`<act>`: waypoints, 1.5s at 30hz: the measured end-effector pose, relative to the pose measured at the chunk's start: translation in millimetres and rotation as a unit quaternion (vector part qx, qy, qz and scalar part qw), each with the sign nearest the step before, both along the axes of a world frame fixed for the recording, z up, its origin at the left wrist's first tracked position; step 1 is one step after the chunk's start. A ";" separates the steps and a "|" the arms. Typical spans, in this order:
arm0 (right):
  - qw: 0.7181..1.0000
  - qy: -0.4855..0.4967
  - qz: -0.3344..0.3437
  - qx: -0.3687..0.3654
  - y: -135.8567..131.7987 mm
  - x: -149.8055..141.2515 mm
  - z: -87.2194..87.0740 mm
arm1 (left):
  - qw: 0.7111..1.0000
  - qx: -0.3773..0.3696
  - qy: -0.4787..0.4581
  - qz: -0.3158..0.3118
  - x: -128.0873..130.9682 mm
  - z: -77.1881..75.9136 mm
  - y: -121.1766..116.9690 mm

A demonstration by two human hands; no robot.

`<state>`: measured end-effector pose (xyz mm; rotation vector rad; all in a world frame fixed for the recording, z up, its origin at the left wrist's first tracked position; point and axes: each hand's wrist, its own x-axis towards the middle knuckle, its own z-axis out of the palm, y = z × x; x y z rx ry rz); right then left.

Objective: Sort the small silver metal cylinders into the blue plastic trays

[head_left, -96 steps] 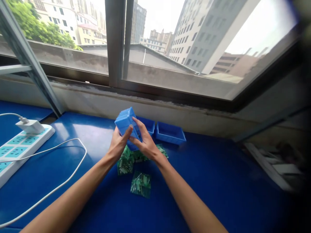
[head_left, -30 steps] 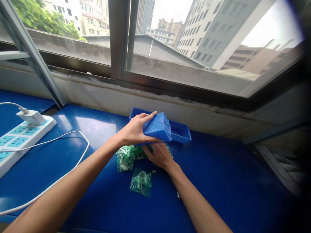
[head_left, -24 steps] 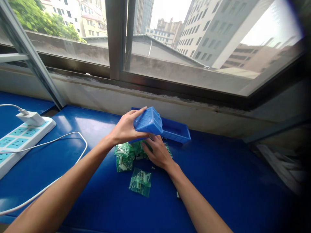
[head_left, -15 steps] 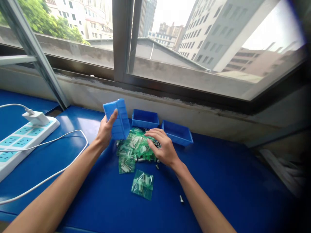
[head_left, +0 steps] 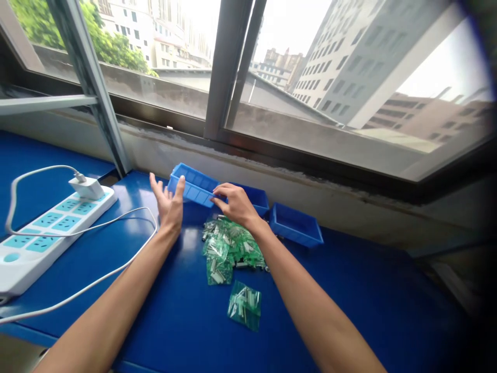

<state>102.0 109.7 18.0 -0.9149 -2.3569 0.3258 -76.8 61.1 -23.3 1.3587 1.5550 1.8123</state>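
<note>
A blue plastic bin (head_left: 194,185) hangs tilted above the blue tabletop (head_left: 349,290), close to the window sill. My right hand (head_left: 233,204) pinches its right end with thumb and fingers. My left hand (head_left: 167,203) is at its left end, palm up, fingers spread, thumb touching the bin's corner. Below the hands lies a heap of small green bags of metal parts (head_left: 228,247). One green bag (head_left: 244,304) lies apart, nearer to me.
Two more blue bins, one (head_left: 254,198) partly behind my right hand and one (head_left: 295,224) to its right, stand against the sill. A white power strip (head_left: 46,233) with a plugged charger (head_left: 87,187) and white cable (head_left: 97,280) lies at the left.
The bin was turned from upside down over the bags to tilted, open side up. My right hand rose from the bags to its right end. My left hand's grip opened. The view shifted left.
</note>
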 end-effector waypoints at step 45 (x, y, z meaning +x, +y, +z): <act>0.944 -0.140 -0.299 -0.022 -23.1 201.7 -36.9 | 0.847 -0.015 0.492 -0.201 62.4 -9.7 27.2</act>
